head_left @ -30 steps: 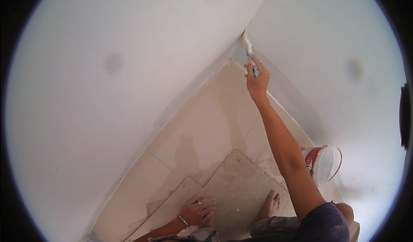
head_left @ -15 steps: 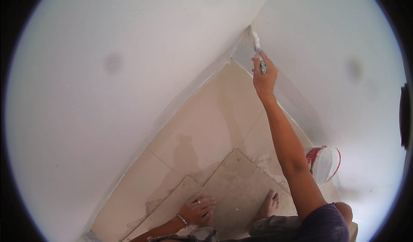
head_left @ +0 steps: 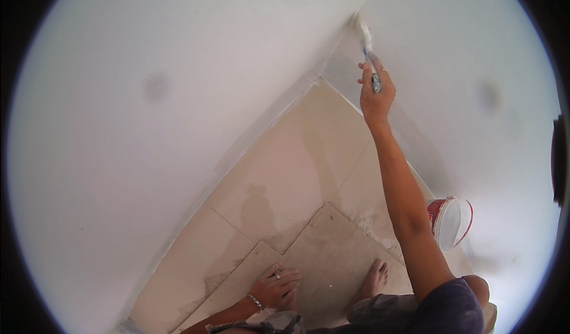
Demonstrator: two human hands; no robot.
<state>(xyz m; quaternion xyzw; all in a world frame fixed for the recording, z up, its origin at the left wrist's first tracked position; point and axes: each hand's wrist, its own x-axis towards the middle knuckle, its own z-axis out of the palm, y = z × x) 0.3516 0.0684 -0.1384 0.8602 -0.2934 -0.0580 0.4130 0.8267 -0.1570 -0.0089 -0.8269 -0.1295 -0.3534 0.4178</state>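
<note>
My right hand (head_left: 375, 90) is stretched far out and grips a paintbrush (head_left: 366, 48) by its blue and grey handle. The white bristles press into the corner where two white walls meet, a little above the floor. My left hand (head_left: 275, 286) lies flat on a beige floor tile (head_left: 332, 257), fingers spread, a bracelet at the wrist and rings on the fingers. It holds nothing.
A red paint bucket (head_left: 451, 222) with white paint inside stands by the right wall, just behind my right arm. My bare foot (head_left: 373, 279) rests on the dusty tile. A greyish band runs along the bottom of the left wall (head_left: 148, 126).
My right hand has moved the brush upward along the wall corner. The left hand has stayed flat on the tile.
</note>
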